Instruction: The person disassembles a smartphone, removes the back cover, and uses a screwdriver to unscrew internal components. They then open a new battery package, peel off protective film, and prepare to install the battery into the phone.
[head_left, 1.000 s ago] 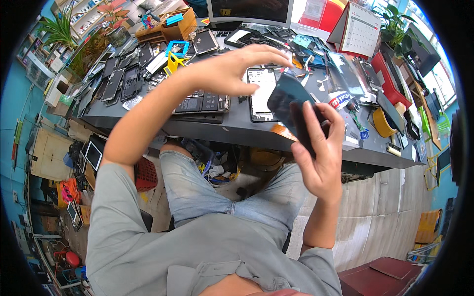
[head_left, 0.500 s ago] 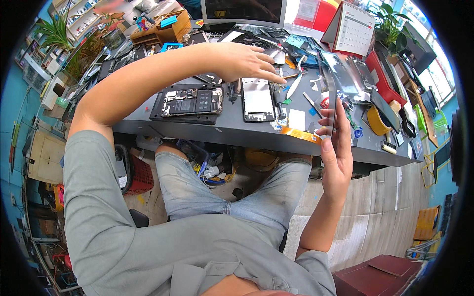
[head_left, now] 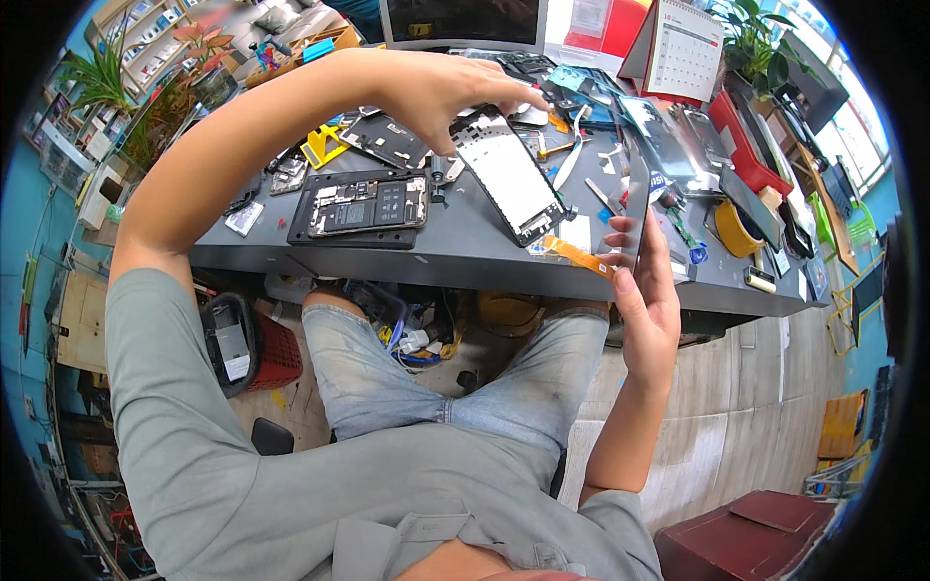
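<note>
My left hand (head_left: pixel 455 92) reaches across the desk and grips the far end of a phone screen assembly (head_left: pixel 504 179), thumb on one side and fingers on the other. Its white back faces up, and it lies at a slant. My right hand (head_left: pixel 647 300) holds a thin, glossy screen panel (head_left: pixel 636 208) upright, seen nearly edge-on. From the panel's lower end an orange ribbon cable (head_left: pixel 578 257) runs left past the desk edge. An opened phone (head_left: pixel 373 205) with battery and boards exposed lies on a black tray (head_left: pixel 308 221), left of the white-backed assembly.
A grey desk (head_left: pixel 455 254) carries loose phone parts, a yellow holder (head_left: pixel 323 145) and tweezers (head_left: pixel 601 197). A monitor (head_left: pixel 465 24) and a desk calendar (head_left: pixel 675 53) stand behind. A yellow cup (head_left: pixel 738 232) is at the right; a red basket (head_left: pixel 276 353) sits below the desk.
My left hand has taken hold of the white-backed screen assembly, which has turned from straight to slanted. My right hand still holds the panel, a little lower and left.
</note>
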Demonstrator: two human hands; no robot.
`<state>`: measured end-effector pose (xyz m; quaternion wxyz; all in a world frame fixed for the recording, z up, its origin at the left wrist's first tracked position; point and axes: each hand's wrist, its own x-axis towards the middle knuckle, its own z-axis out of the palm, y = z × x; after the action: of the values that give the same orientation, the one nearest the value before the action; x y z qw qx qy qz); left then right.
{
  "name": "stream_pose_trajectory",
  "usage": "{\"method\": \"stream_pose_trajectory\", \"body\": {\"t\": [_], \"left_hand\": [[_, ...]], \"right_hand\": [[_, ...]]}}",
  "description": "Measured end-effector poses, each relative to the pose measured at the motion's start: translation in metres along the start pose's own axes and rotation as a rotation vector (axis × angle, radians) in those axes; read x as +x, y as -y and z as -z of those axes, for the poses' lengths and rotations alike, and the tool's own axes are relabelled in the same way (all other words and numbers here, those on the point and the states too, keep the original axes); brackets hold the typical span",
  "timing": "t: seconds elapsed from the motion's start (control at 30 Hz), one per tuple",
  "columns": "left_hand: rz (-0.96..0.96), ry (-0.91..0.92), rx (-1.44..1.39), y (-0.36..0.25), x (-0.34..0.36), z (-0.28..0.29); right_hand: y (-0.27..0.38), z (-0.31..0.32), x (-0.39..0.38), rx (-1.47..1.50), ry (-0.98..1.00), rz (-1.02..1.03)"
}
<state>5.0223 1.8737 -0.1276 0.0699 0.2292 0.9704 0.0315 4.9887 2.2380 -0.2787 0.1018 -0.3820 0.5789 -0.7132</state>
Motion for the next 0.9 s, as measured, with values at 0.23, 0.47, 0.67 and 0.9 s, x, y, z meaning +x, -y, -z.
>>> {"method": "stream_pose_trajectory", "body": {"t": [0.23,0.47,0.67,0.9], "left_hand": [[0.016,-0.224,-0.439,0.005,-0.027,-0.008],[0.061,-0.494,-1.011,-0.017,-0.015,-0.043],[0.064,-0.687,-1.262,-0.038,-0.001,-0.058],[-0.028,-0.882,-1.448,-0.064,-0.022,-0.063]], "right_hand": [[-0.013,0.006,-0.004,0.05,0.037,0.005],[-0.007,0.007,-0.004,0.026,0.006,0.021],[-0.003,0.007,-0.001,0.098,-0.037,0.027],[0.014,-0.001,-0.001,0.101,-0.036,0.078]]}}
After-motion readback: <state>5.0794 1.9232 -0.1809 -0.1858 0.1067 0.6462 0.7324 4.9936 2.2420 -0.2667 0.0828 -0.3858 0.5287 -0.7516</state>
